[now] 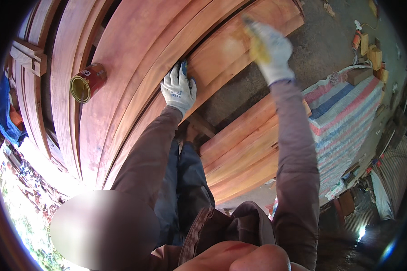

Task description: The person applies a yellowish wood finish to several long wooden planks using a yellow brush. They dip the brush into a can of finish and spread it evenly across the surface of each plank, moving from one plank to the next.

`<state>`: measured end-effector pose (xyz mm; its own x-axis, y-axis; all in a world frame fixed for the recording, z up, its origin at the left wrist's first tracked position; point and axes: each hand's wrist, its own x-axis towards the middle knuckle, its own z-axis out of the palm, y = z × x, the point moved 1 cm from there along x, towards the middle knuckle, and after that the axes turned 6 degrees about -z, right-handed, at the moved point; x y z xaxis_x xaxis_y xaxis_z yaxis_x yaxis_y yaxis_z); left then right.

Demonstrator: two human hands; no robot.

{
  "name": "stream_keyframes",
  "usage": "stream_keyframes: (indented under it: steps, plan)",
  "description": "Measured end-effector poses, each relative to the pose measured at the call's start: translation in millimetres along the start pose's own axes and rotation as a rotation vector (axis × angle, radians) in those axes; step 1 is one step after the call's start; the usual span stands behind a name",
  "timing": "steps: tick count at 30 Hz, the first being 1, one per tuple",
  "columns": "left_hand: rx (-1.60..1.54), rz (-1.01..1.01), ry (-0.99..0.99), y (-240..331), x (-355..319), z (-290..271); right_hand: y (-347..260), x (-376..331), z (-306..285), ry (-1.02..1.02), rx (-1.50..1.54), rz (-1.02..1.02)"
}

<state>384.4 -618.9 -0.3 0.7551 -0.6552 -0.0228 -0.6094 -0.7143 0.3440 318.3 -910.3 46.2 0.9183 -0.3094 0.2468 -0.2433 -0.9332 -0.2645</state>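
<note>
My left hand (178, 90), in a white glove, rests on a reddish-brown wooden panel (142, 49), fingers apart beside the dark gap along its edge. A patch of blue shows at its fingertips. My right hand (276, 52), also gloved in white, is raised over the far right end of a neighbouring board (217, 58). Motion smears it. Its fingers appear closed around something yellow with a dark tip, too blurred to name. Left of my left hand, a red can (95, 77) with a gold interior sits on the wood, its open end facing me.
More long curved boards (65, 58) run along the left. Lighter planks (244, 144) lie nearer me, beside a striped woven sheet (343, 117). Small wood blocks (374, 56) and a red-orange bottle (357, 39) are on the floor at far right. Blue sheeting (5, 108) hangs at the left edge.
</note>
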Motion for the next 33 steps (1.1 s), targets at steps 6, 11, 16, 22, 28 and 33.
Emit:
stream_keyframes:
  steps: [6, 11, 16, 22, 28, 33]
  plan:
    - [-0.015, -0.024, -0.017, -2.3, -1.9, -0.4, -120.2, -83.3, -8.6, -0.289, 0.212, -0.165]
    - [0.003, -0.037, 0.0, 2.5, -3.0, -2.3, -60.2, -78.2, -16.9, -0.273, 0.389, 0.186]
    - [-0.037, 0.003, 0.036, -0.1, -1.2, -0.7, -18.2, -45.6, 7.7, 0.004, -0.053, -0.285]
    - [-0.064, -0.002, 0.041, -6.5, -3.1, 3.5, -100.6, -96.1, 17.0, -0.09, 0.086, -0.256]
    - [-0.039, -0.016, 0.095, -5.6, -5.4, 1.9, -45.0, -49.0, -18.2, -0.012, -0.175, 0.221]
    - [-0.077, 0.011, 0.112, -0.8, -2.0, 2.3, -28.6, -43.7, 8.9, -0.01, -0.192, 0.062]
